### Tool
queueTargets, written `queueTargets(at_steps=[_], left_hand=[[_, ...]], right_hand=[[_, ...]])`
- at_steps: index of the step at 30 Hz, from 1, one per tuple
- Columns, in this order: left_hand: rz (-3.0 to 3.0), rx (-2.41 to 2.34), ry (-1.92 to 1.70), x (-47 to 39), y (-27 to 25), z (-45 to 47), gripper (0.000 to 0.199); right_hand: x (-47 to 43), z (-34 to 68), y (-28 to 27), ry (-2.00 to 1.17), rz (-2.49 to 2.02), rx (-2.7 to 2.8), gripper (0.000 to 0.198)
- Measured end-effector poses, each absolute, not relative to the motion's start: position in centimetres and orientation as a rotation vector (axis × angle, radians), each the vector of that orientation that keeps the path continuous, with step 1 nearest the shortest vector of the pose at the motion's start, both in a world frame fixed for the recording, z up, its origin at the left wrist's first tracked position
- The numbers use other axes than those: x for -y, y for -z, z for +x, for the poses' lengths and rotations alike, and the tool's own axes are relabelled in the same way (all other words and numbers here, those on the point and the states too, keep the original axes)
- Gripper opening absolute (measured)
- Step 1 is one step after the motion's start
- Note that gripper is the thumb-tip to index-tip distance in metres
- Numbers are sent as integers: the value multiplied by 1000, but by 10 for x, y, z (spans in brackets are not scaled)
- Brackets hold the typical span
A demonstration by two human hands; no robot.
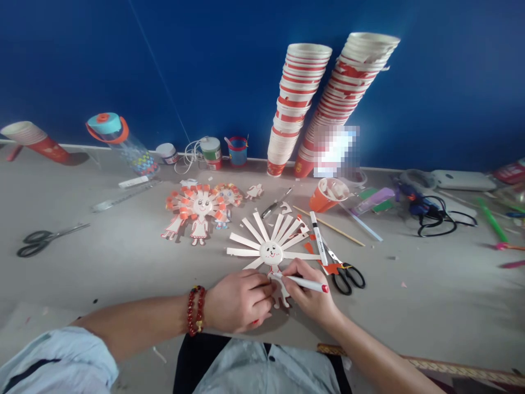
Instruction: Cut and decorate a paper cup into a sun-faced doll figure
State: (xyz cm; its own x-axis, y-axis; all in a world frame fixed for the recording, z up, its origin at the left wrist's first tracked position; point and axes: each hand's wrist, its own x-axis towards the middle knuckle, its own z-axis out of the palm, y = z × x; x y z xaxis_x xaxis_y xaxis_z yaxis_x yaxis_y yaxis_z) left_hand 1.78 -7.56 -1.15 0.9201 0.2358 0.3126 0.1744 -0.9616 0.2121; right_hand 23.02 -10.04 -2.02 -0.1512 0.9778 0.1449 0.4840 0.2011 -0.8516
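A white paper doll (271, 254) with a round drawn face and long strips fanned out like hair lies flat on the table before me. My left hand (239, 302), fingers curled, holds the doll's body down by its left edge. In my right hand (314, 293) is a white marker (308, 283) with a red end, its tip at the doll's chest, where some red marks show. Just beyond that hand lie a black-and-white marker (319, 238) and black-handled scissors (348, 277) among orange paper scraps. Finished-looking paper dolls (200, 210) with orange-tipped hair lie to the upper left.
Two tall stacks of paper cups (297, 98) lean near the blue wall. An orange cup of scraps (328, 194), a wooden stick (332, 227) and a glue gun (410, 194) are on the right. Another pair of scissors (47, 238) and a bottle (123, 142) are on the left.
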Motion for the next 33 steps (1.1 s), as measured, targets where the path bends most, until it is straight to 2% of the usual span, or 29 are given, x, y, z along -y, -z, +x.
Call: queueTargets(at_steps=[33], left_hand=[[2889, -316, -469, 75, 10, 18, 16]], right_hand=[[100, 229, 16, -852, -1387, 1752, 12]])
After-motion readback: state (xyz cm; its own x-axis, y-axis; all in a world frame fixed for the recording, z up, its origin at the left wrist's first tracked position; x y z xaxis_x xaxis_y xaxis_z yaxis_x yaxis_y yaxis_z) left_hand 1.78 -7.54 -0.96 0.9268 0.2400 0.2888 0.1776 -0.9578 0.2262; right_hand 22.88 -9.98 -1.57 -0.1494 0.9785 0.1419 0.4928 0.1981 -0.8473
